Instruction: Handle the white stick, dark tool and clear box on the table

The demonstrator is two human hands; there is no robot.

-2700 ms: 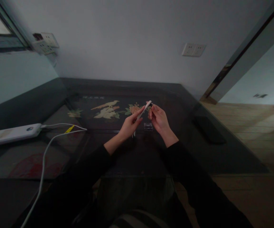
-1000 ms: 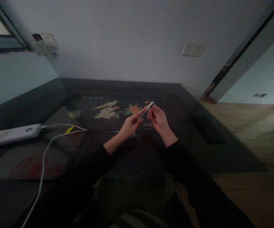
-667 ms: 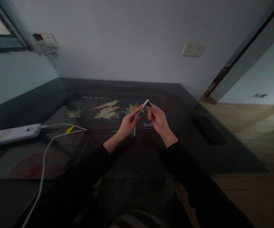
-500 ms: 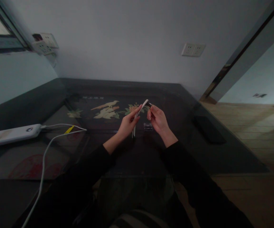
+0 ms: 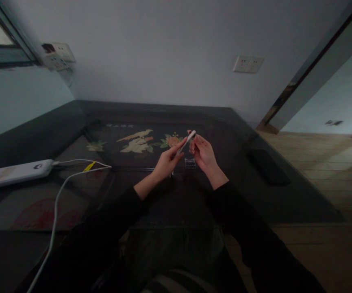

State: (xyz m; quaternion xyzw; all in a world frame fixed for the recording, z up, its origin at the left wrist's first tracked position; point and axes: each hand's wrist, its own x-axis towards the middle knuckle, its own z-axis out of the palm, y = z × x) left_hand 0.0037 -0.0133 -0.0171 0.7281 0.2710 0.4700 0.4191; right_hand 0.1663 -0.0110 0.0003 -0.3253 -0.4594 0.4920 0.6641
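Observation:
My left hand [image 5: 167, 160] is closed around a slim white object [image 5: 190, 135], which slants up and to the right with a rounded upper end. What kind of thing it is I cannot make out. A bit of white shows below the hand. My right hand [image 5: 204, 154] is pinched close against the upper end, where a small dark part shows between the fingers and the white piece; its shape is too blurred to name. Just below the hands, a small clear case [image 5: 190, 163] with dark lines rests on the dark table [image 5: 176, 195].
A white power bank [image 5: 17, 173] with a white cable [image 5: 56, 207] and yellow tag [image 5: 89, 166] lies at the left. A flat black object [image 5: 269, 167] lies at the right. Bird and flower pictures decorate the tabletop. Wall sockets [image 5: 248, 64] are behind.
My left hand and the white object have shifted slightly right, closer to my right fingers. Less white hangs below the left hand, and less of the dark part shows.

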